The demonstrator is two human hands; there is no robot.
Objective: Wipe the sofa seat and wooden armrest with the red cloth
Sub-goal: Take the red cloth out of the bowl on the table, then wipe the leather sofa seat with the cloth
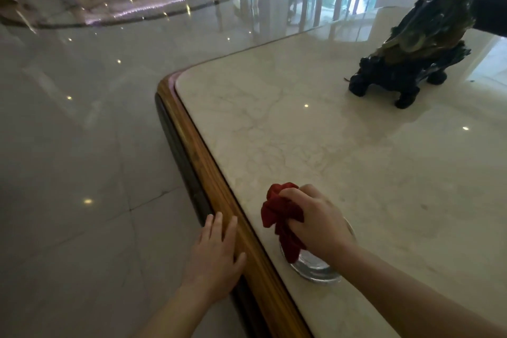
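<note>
My right hand (315,219) grips the bunched red cloth (279,217) just above a round glass dish (315,269) on a marble table top (343,151). Part of the cloth hangs down into the dish. My left hand (216,252) rests flat with straight fingers on the table's wooden edge band (192,140) near the bottom of the head view. No sofa seat or armrest is in view.
A dark carved sculpture (408,63) stands on the table at the far right. Glossy marble floor (76,145) spreads to the left of the table. The table's rounded corner lies ahead at centre.
</note>
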